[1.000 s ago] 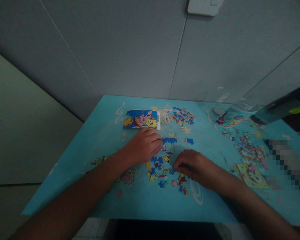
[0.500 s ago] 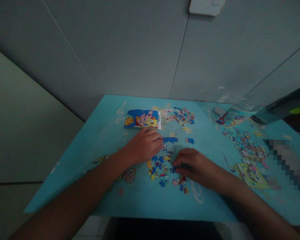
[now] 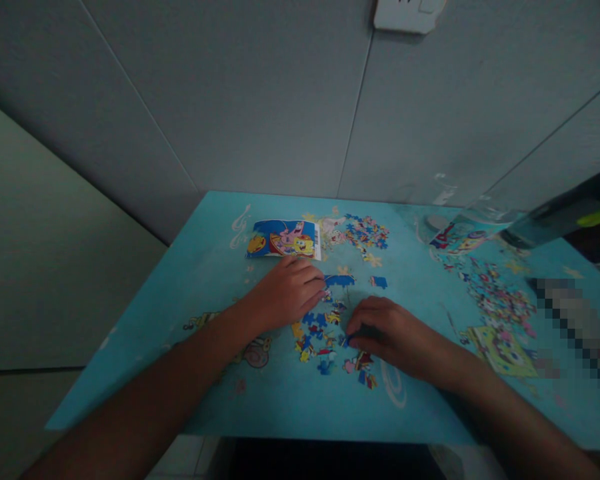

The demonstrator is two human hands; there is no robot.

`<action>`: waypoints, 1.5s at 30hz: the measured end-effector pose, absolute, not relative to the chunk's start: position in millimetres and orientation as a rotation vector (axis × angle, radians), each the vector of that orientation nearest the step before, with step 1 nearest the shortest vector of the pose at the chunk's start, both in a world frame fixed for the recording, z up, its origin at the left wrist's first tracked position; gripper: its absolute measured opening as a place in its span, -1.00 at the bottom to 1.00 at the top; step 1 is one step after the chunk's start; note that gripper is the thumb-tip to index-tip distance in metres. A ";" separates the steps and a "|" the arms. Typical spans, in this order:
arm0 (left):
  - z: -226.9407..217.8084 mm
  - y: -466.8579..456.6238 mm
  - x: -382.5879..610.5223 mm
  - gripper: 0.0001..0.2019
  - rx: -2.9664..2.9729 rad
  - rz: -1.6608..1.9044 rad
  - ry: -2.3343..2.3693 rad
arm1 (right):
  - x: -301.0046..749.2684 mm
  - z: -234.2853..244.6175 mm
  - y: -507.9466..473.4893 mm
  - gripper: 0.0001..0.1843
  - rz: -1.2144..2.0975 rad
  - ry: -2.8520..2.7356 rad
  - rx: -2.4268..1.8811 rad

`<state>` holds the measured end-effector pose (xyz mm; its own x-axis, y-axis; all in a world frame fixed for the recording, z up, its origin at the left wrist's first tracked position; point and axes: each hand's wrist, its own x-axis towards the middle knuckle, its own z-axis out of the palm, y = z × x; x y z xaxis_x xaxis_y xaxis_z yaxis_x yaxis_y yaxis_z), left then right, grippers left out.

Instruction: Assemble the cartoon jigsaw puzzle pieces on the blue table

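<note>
On the tabletop, my left hand [image 3: 293, 293] rests with its fingers curled at the left end of a strip of joined blue puzzle pieces [image 3: 340, 281]. Its fingertips are partly hidden, so what they grip does not show. My right hand [image 3: 383, 327] is closed, thumb and finger pinching a small blue puzzle piece [image 3: 349, 341] at the right side of a loose pile. That pile of puzzle pieces [image 3: 325, 351], blue, yellow and red, lies between my hands. A separate blue puzzle piece [image 3: 379, 282] sits right of the strip.
Behind my left hand lies a cartoon picture packet [image 3: 285, 239]. More puzzle pieces [image 3: 367, 231] are heaped beside it, and another scatter [image 3: 500, 290] spreads at the right. A clear container [image 3: 470, 230] and a dark bottle [image 3: 555, 210] stand on the blue table [image 3: 145, 373] near the wall.
Both hands stay almost in place, with the right fingers still pinching at the pile's edge. The whole view has shifted very slightly.
</note>
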<state>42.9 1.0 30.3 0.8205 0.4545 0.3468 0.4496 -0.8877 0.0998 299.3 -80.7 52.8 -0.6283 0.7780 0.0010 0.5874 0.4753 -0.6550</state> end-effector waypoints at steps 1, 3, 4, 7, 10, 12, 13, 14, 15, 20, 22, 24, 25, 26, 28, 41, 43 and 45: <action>30.3 1.0 42.9 -0.74 2.984 0.574 0.741 | 299.2 52.6 -80.6 -0.94 0.904 -2.423 -1.158; 30.0 1.0 42.9 -0.74 2.985 0.578 0.742 | 298.6 53.0 -80.4 -0.94 0.905 -2.415 -1.162; 29.7 1.1 43.0 -0.75 2.986 0.585 0.742 | 298.2 53.5 -80.3 -0.95 0.908 -2.413 -1.167; 29.3 1.3 43.1 -0.77 2.989 0.600 0.741 | 297.3 54.7 -80.2 -0.96 0.919 -2.403 -1.178; 29.7 1.2 43.1 -0.77 2.977 0.607 0.739 | 296.7 54.6 -80.5 -0.96 0.918 -2.383 -1.178; 30.2 1.1 43.0 -0.76 2.967 0.611 0.739 | 296.6 54.8 -80.7 -0.94 0.912 -2.365 -1.179; 30.4 1.1 42.9 -0.76 2.963 0.608 0.738 | 296.6 55.3 -80.8 -0.93 0.913 -2.355 -1.186; 30.5 1.1 42.8 -0.76 2.961 0.603 0.738 | 296.7 56.0 -80.8 -0.91 0.914 -2.343 -1.196; 30.6 1.2 42.6 -0.76 2.958 0.601 0.737 | 296.9 57.0 -80.8 -0.90 0.915 -2.326 -1.212; 30.0 2.0 41.9 -0.78 2.939 0.601 0.738 | 299.5 60.6 -78.7 -0.88 0.912 -2.206 -1.312; 29.6 2.7 41.7 -0.78 2.930 0.610 0.742 | 301.1 59.9 -76.9 -0.86 0.888 -2.170 -1.357; 28.9 4.0 41.2 -0.77 2.924 0.637 0.758 | 302.6 58.6 -74.8 -0.85 0.847 -2.138 -1.414; 28.4 4.9 40.8 -0.77 2.923 0.647 0.780 | 303.4 57.7 -73.8 -0.85 0.826 -2.123 -1.444; 27.8 5.8 40.4 -0.77 2.923 0.659 0.817 | 304.1 56.9 -72.9 -0.85 0.807 -2.109 -1.472; 26.8 7.6 39.5 -0.78 2.923 0.681 0.916 | 305.9 55.2 -71.4 -0.84 0.780 -2.086 -1.517; 32.2 4.0 41.6 -0.81 3.001 0.587 0.969 | 318.1 45.7 -61.9 -0.82 0.697 -1.973 -1.681; 31.9 3.7 41.7 -0.81 3.000 0.587 0.964 | 320.4 43.9 -59.6 -0.80 0.649 -1.979 -1.652; 31.3 3.7 41.9 -0.81 3.006 0.586 0.955 | 323.1 41.5 -57.1 -0.79 0.626 -1.987 -1.621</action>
<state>41.9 3.7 31.3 0.7564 0.5452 0.3614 0.5693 -0.8208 0.0468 323.1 -57.1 41.5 -0.1689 0.9816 0.0890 0.7530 0.1868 -0.6309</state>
